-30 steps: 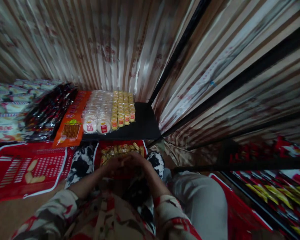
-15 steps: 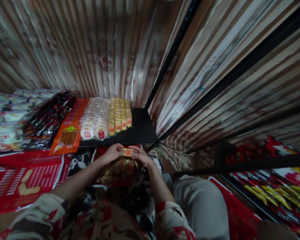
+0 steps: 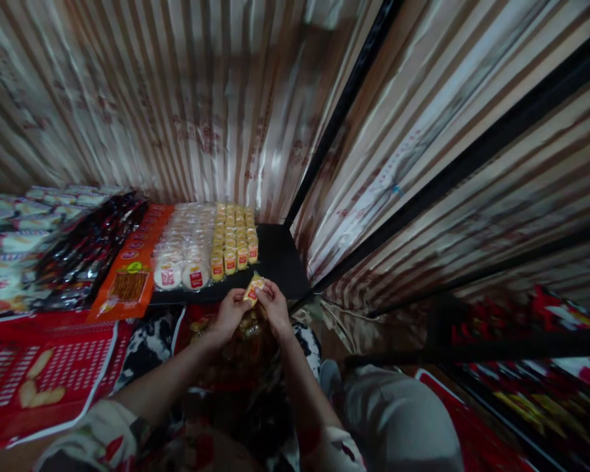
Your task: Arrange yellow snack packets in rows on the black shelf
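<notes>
Along the bottom edge lie the person's patterned sleeves, bare forearms reaching forward from them. Beside them on the right, a knee in pale grey trousers juts in, with part of a red container past it. On the left, a red basket with slotted sides and a white rim holds three long tan pieces. Black-and-white patterned cloth flanks a middle basket, also red, where yellowish wrapped packets lie in shadow, too dim to count. Above that basket, the left hand and the right hand hold one yellow packet tilted between them: the left thumb and fingers pinch its lower left edge, the right fingers grip its right side, and its red label shows. Whether it overhangs the black shelf just behind, I cannot tell. On that shelf, from right to left, stand yellow packets in neat rows, round white packets in clear wrap, an orange bag, dark glossy packs and white packs. Off to the right, a rack of red and yellow bags sits blurred. Behind everything hangs pleated sheeting, crossed by black poles.
</notes>
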`<state>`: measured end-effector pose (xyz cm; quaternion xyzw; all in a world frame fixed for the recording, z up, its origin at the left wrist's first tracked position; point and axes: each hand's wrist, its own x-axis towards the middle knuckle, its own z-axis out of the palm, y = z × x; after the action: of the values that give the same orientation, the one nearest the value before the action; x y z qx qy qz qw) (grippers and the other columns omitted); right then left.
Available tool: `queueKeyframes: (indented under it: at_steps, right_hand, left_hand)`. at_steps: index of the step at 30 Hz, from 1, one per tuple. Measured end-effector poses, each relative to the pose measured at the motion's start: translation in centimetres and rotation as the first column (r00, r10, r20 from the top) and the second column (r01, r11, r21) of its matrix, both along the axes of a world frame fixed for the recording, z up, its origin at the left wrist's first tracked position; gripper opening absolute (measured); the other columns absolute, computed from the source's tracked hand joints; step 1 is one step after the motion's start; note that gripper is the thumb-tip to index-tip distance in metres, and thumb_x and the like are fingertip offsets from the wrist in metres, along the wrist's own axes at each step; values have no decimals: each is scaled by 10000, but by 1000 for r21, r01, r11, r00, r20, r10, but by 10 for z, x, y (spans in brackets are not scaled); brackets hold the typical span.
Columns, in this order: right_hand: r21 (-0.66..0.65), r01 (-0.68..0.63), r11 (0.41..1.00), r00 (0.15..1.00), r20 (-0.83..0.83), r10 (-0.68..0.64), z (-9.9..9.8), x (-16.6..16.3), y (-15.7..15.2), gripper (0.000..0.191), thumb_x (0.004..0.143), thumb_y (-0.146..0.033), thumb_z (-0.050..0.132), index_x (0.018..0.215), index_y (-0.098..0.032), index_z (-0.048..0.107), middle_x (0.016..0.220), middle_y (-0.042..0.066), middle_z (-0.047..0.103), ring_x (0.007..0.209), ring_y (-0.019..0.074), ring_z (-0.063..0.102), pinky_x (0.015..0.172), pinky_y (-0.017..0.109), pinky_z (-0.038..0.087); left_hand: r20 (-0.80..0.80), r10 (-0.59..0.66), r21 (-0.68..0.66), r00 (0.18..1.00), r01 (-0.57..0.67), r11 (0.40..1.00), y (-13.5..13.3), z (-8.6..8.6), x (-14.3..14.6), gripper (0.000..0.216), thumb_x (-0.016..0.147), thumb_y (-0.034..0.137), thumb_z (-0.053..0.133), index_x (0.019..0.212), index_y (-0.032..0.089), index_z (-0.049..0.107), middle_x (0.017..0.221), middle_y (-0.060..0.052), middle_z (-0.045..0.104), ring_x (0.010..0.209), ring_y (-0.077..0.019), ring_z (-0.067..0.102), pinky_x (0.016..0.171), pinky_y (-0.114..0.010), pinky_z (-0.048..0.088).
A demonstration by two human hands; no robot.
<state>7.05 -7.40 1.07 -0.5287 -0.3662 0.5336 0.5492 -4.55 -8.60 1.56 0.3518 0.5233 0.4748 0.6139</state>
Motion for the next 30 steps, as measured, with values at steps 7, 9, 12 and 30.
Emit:
queueKeyframes:
  at_steps: [7,9,12,30]
  right_hand:
    - [58,55,997,988,143,-63,-3,14,43,397,624,-306,635,994,-171,581,925,59,671,836,177,636,792,316,521]
    - [54,74,996,985,151,-81,-5,17,58,417,624,-290,627,1017,-160,581,917,61,669,824,179,634,771,315,526]
    - [61,81,995,981,173,-91,-9,17,77,440,631,-290,619,1048,-155,579,918,59,666,808,171,625,761,308,522]
    - [194,41,980,844,519,-138,-41,9,101,508,754,-278,525,1243,-142,505,1176,134,524,1003,193,570,810,298,516]
  left_hand:
    - [-339,27,67,941,-4,998,25,2,15,318,724,92,552,1039,133,567,1035,-86,608,658,-102,590,751,-286,509]
    - [-468,74,174,881,10,985,31,3,17,334,728,60,512,1044,143,579,1100,-99,581,718,-115,603,822,-293,494]
    - [-549,93,289,830,84,954,38,1,21,347,736,38,452,1035,151,588,1104,-99,575,841,-147,610,882,-300,477]
    - [-654,34,309,756,226,924,71,-27,26,409,706,-20,414,1030,128,614,1232,-99,569,1176,-183,507,1062,-338,372]
